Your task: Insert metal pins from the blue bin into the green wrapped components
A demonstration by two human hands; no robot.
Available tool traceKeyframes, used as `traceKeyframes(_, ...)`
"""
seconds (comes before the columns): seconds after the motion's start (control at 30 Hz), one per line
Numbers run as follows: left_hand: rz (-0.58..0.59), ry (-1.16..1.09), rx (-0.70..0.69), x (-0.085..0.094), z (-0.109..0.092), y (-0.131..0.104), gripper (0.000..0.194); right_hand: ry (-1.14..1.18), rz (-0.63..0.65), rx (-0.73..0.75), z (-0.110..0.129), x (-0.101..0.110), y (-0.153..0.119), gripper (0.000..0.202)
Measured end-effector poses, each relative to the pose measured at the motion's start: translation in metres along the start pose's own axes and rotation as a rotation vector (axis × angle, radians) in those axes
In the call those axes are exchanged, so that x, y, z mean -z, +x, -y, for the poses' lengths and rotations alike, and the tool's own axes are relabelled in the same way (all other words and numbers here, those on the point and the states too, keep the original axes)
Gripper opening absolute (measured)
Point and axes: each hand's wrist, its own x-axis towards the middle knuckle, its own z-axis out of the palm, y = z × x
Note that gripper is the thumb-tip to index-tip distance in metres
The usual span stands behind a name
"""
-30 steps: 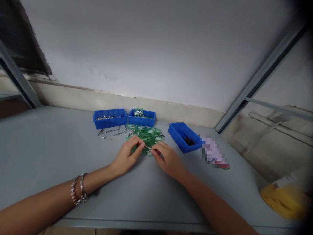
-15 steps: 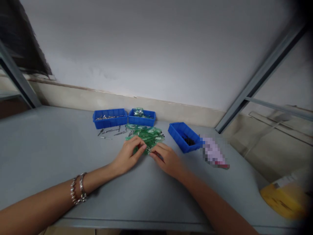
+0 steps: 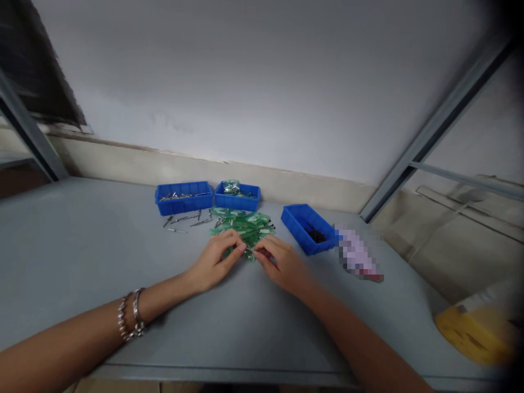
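Note:
My left hand (image 3: 215, 259) pinches one end of a small thin metal part (image 3: 249, 249), its fingertips at the front of the green pile. My right hand (image 3: 282, 265) is closed at the other end of the same part, thumb against forefinger. Just behind both hands lies a heap of green plastic packets (image 3: 245, 222), with small metal pieces among them. To its left, several slim metal pins (image 3: 177, 231) are scattered on the grey table (image 3: 102, 245). Exact details of the held part are too small to tell.
Two blue bins (image 3: 184, 206) (image 3: 237, 203) stand near the wall, with metal pins and green packets. Another blue bin (image 3: 309, 245) holds dark pieces at the right, beside a blurred pinkish item (image 3: 358, 254). A yellow object (image 3: 470, 333) is at the lower right.
My right hand has shifted slightly to the right, and the small part between the fingertips lies a little more level. My left hand has hardly moved.

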Motion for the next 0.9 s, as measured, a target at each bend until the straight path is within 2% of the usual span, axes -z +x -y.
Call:
traceKeyframes(0.1, 0.0, 0.013, 0.016, 0.0, 0.001, 0.0, 0.028, -0.006, 0.02, 0.0, -0.001, 0.0, -0.001, 0.012)
traceKeyframes(0.3, 0.021, 0.006, 0.004, -0.001, -0.001, -0.001, 0.024, 0.019, -0.044, -0.016, 0.001, 0.004, 0.0, 0.012)
traceKeyframes(0.5, -0.035, -0.014, -0.006, 0.001, -0.001, 0.001, 0.026, 0.017, 0.031, -0.003, 0.0, 0.003, -0.001, 0.013)
traceKeyframes(0.63, 0.03, 0.007, -0.012, -0.001, 0.001, 0.0, 0.026, 0.005, -0.01, -0.019, 0.003, 0.005, -0.001, 0.016)
traceKeyframes(0.73, 0.007, 0.003, -0.036, -0.002, 0.0, 0.0, 0.026, 0.01, -0.048, -0.013, 0.006, 0.007, 0.001, 0.017)
traceKeyframes(0.83, -0.118, 0.037, -0.072, 0.011, 0.006, 0.008, 0.023, -0.015, -0.181, 0.0, 0.0, 0.024, 0.005, 0.016)
traceKeyframes(0.9, -0.266, 0.127, -0.108, 0.032, 0.016, 0.015, 0.02, -0.061, -0.396, -0.067, -0.018, 0.048, 0.003, 0.015)
